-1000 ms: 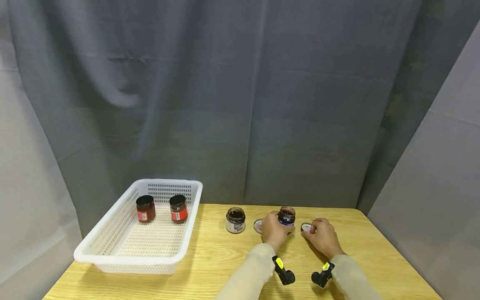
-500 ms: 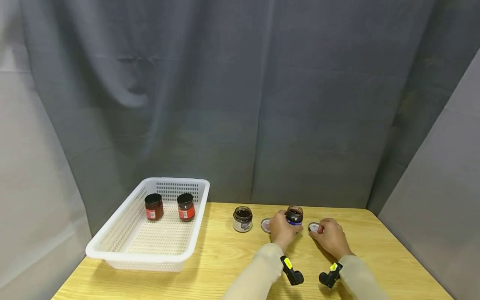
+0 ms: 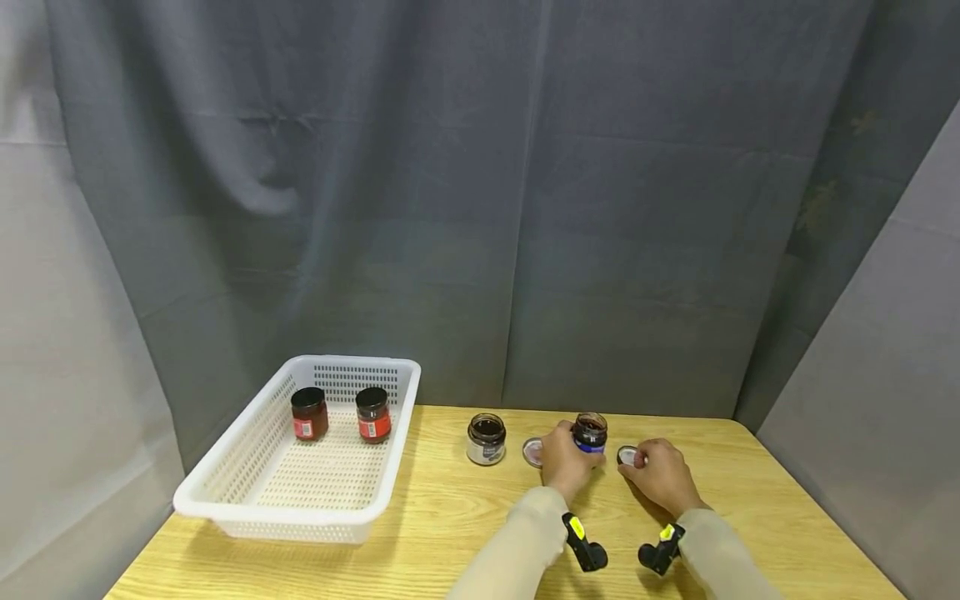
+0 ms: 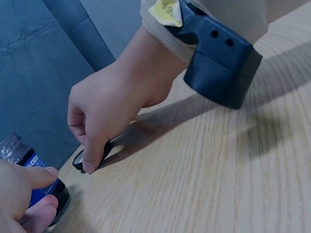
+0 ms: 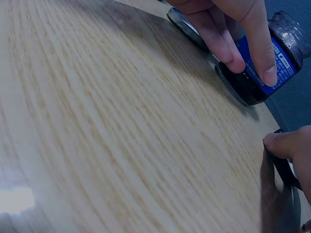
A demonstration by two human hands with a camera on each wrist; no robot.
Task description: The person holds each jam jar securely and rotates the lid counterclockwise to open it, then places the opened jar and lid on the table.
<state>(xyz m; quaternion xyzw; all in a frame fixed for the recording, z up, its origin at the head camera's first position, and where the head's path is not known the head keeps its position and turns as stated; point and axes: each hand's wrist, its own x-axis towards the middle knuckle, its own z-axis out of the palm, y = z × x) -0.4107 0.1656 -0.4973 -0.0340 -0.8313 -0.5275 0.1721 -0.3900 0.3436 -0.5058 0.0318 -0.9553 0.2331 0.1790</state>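
My left hand (image 3: 566, 460) grips a dark glass jar (image 3: 590, 432) with a blue label; it stands upright and uncovered on the table. In the left wrist view the thumb lies across the blue label of this jar (image 4: 36, 162). To the right, my right hand (image 3: 662, 473) pinches the edge of a black lid (image 3: 627, 455) at the tabletop, its pale inside facing up. Another lid (image 3: 532, 452) lies inside up just left of my left hand. Farther left stands an uncovered jar (image 3: 486, 440) with a whitish label and dark contents.
A white perforated basket (image 3: 300, 515) sits on the left of the wooden table (image 3: 442, 500). Inside it stand two black-capped jars with red labels, the left jar (image 3: 309, 414) and the right jar (image 3: 372, 415). A grey curtain (image 3: 450, 208) hangs behind the table.
The head view has turned slightly left, so everything appears shifted right. Both hands keep their places, the left on the jar and the right on the lid.
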